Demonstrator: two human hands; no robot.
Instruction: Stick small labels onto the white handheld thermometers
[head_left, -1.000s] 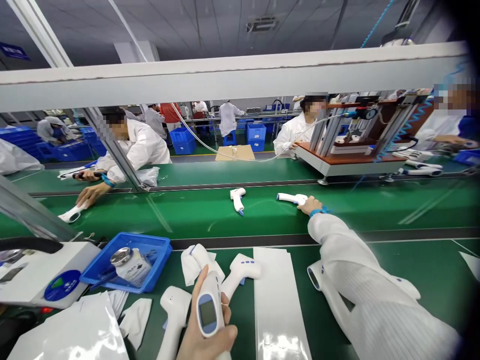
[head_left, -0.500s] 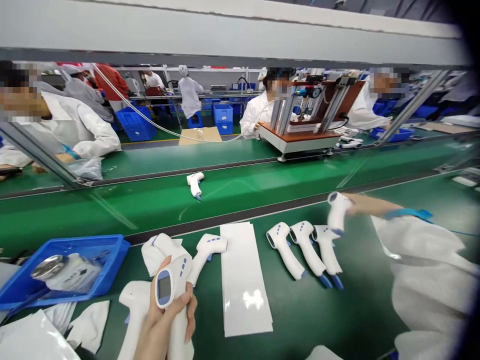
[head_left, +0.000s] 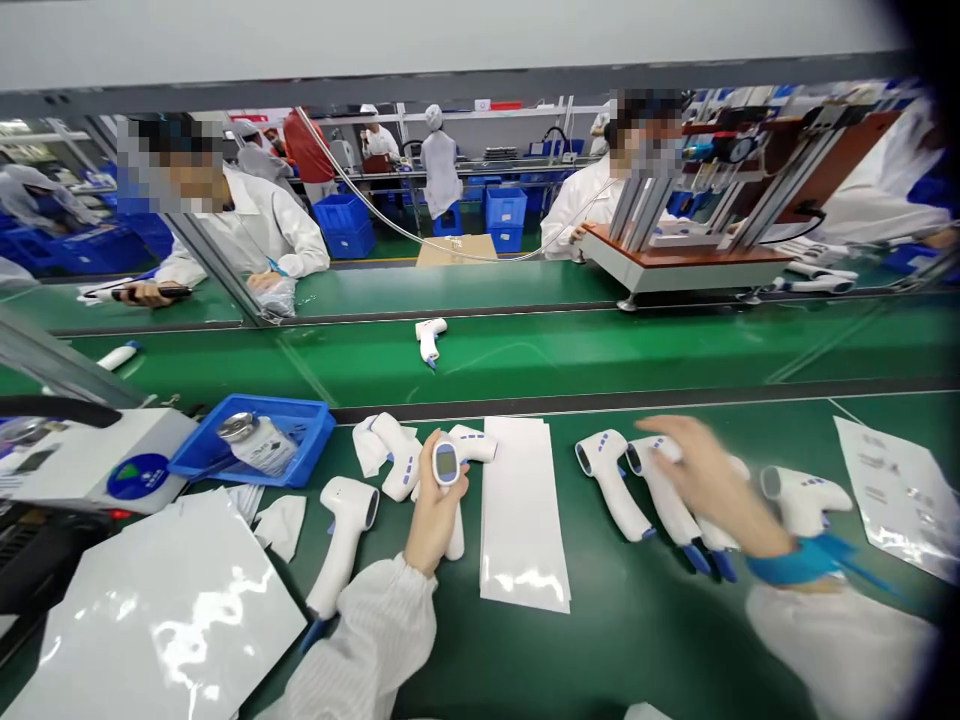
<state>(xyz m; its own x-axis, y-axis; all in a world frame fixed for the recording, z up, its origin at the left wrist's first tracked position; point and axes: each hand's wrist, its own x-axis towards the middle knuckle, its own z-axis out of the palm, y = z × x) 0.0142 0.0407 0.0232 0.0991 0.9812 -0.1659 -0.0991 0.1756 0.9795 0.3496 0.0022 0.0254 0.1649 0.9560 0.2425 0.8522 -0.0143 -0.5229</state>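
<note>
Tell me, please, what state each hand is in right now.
Left hand: closed, holding a white thermometer.
Right hand: open, blurred, above the row of thermometers; whether it touches one cannot be told.

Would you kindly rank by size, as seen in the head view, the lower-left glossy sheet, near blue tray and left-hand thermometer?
1. Glossy sheet
2. Blue tray
3. Held thermometer, partly hidden

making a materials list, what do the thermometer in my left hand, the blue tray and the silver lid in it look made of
Thermometer in the left hand: probably moulded plastic, smooth and white, with rounded edges.
Blue tray: likely plastic, semi-gloss, evenly coloured with light highlights.
Silver lid: apparently metal, by its reflective shine; coated plastic is possible.
</note>
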